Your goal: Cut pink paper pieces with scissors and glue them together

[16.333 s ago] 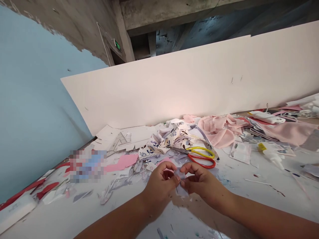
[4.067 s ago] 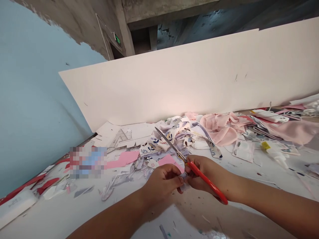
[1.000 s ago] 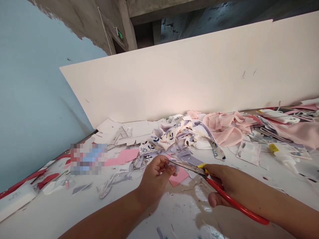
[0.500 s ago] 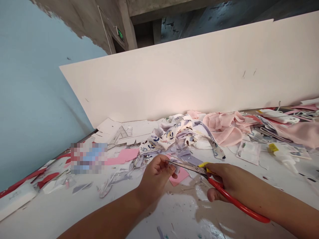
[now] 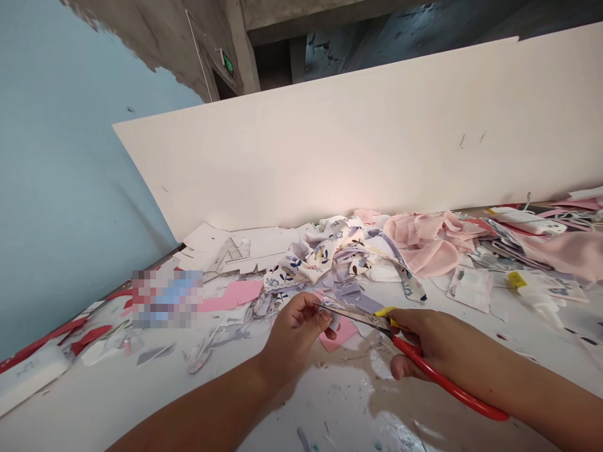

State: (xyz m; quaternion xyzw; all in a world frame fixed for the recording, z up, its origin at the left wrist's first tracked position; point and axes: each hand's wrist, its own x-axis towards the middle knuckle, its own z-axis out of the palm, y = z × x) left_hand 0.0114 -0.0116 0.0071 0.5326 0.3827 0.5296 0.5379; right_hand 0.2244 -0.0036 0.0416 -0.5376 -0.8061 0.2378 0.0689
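Near mid-frame, the left hand [image 5: 296, 329] has its grip pinched on a small pale scrap [image 5: 335, 322], seemingly steadying it at the blade tips. The right hand [image 5: 436, 345] grips the scissors [image 5: 406, 350], red handle slanting lower right.

A white panel [image 5: 330, 157] stands along the worktable [image 5: 339, 402] rear, with floral fabric [image 5: 325, 252] and peach fabric [image 5: 419, 233] heaped before it, a yellow-capped bottle [image 5: 534, 299] lying at right, and a blue wall [image 5: 61, 157] at left.

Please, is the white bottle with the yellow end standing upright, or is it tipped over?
Tipped over: the white bottle lies on its side among scraps, its yellow end farther away, its narrow tip nearer.
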